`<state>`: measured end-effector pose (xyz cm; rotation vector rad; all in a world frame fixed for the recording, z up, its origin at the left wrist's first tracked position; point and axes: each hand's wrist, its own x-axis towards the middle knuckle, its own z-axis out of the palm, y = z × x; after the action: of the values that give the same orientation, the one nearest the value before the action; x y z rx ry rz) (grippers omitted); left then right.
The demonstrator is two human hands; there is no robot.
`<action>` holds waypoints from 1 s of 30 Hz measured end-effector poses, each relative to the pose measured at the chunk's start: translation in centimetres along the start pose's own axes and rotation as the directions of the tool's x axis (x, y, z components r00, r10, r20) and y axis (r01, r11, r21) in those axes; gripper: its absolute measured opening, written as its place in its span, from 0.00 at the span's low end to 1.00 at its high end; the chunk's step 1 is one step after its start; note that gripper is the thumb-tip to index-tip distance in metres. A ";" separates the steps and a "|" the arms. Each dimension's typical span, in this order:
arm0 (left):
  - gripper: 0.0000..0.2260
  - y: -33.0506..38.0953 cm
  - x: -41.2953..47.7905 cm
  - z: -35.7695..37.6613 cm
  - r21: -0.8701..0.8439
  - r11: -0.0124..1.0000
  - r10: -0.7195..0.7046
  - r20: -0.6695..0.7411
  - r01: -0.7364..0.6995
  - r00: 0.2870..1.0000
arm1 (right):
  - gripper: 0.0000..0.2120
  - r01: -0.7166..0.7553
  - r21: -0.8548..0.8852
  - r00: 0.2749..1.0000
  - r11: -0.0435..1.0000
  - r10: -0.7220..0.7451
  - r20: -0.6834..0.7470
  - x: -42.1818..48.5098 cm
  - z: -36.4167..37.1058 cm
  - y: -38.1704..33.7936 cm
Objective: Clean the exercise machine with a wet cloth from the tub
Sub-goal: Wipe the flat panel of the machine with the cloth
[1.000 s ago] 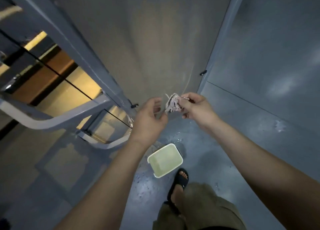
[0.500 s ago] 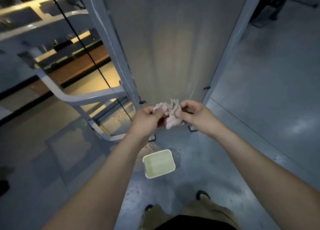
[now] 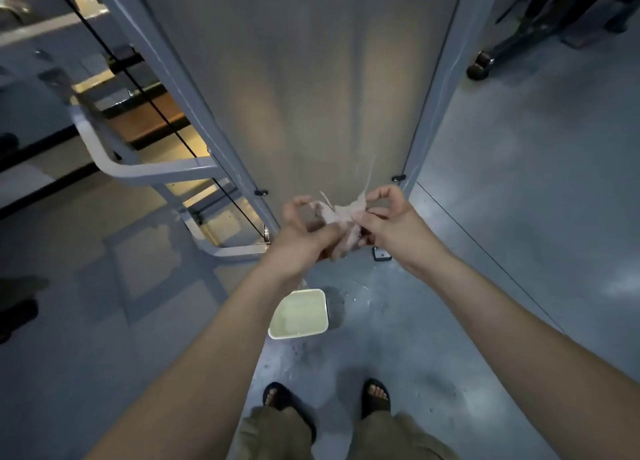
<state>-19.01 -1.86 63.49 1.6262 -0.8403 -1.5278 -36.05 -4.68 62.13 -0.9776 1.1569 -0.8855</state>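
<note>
A small pale, crumpled cloth (image 3: 341, 217) hangs between both hands in front of the exercise machine's tall grey panel (image 3: 304, 89). My left hand (image 3: 304, 238) grips its left side and my right hand (image 3: 388, 222) pinches its right side with thumb and fingers. Below them a pale square tub (image 3: 300, 315) with water stands on the wet floor, just ahead of my feet. The machine's grey frame post (image 3: 180, 89) and a black cable (image 3: 152, 106) run up to the left.
A curved grey frame bar (image 3: 145, 168) and a base rail (image 3: 228, 251) sit low at the left. Another dark machine's base with a wheel (image 3: 479, 66) stands at the top right. Water splashes (image 3: 367, 300) lie beside the tub. My sandalled feet (image 3: 287, 404) are close behind it.
My left hand came across and took hold of the cloth, and both hands now spread it. The view tilted down, bringing both feet and more floor into sight.
</note>
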 end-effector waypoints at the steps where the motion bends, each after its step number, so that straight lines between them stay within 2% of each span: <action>1: 0.22 -0.1 -0.1 0.3 0.004 1.000 0.020 0.037 -0.020 0.999 | 0.12 -0.005 0.013 1.000 1.000 0.005 0.002 0.1 -0.3 -0.1; 3: 0.15 -0.2 0.5 0.6 0.020 0.999 0.030 0.012 -0.030 0.999 | 0.10 -0.004 -0.019 1.000 1.000 0.004 0.002 0.3 -0.9 -0.2; 5: 0.08 0.2 1.2 0.6 -0.008 1.000 0.028 0.012 -0.028 1.000 | 0.05 0.029 -0.176 0.999 0.984 -0.033 -0.016 0.8 -1.4 0.0; 7: 0.07 0.5 2.1 0.5 -0.068 0.998 0.012 0.015 -0.011 1.000 | 0.03 0.089 -0.333 0.996 0.939 -0.093 0.003 1.3 -1.8 0.6; 8: 0.07 0.5 2.6 0.5 -0.102 0.995 0.006 -0.004 -0.007 1.000 | 0.02 0.119 -0.354 0.993 0.928 -0.112 0.041 1.5 -1.8 0.9; 10: 0.07 0.2 3.7 0.5 -0.178 0.984 -0.010 -0.056 0.000 0.998 | 0.09 0.157 -0.357 0.984 0.921 -0.115 0.135 1.8 -1.5 1.8; 12: 0.08 -0.4 4.7 0.6 -0.228 0.973 -0.044 -0.070 0.027 0.997 | 0.18 0.149 -0.390 0.985 0.908 -0.104 0.136 2.5 -0.7 3.4; 14: 0.07 -1.6 6.2 0.8 -0.245 0.967 -0.083 -0.044 0.070 0.996 | 0.18 0.124 -0.359 0.992 0.925 -0.118 0.037 3.5 0.1 5.5; 17: 0.07 -4.0 9.0 0.8 -0.224 0.973 -0.059 -0.007 0.056 0.998 | 0.10 0.114 -0.192 0.992 0.975 -0.122 -0.031 5.4 0.7 8.9; 20: 0.07 -6.3 12.2 -0.1 -0.091 0.996 -0.011 -0.005 0.011 1.000 | 0.04 0.113 -0.132 0.987 0.985 -0.127 -0.099 7.4 0.9 11.4; 22: 0.04 -7.8 14.3 -0.5 -0.026 1.000 0.017 -0.018 -0.017 1.000 | 0.05 0.121 -0.085 0.980 0.989 -0.133 -0.147 8.9 0.9 12.9; 26: 0.10 -9.9 18.3 -0.6 0.104 0.984 0.147 0.015 -0.148 0.989 | 0.12 0.205 -0.070 0.967 0.976 -0.213 -0.138 12.2 0.6 15.6; 30: 0.11 -11.0 22.1 -0.2 0.185 0.941 0.270 0.099 -0.284 0.958 | 0.09 0.247 -0.083 0.915 0.966 -0.260 -0.307 15.6 -0.3 17.7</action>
<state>-17.42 -15.09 42.72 1.5188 -1.2399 -1.3444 -32.34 -13.37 40.55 -1.0627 1.3411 -1.2662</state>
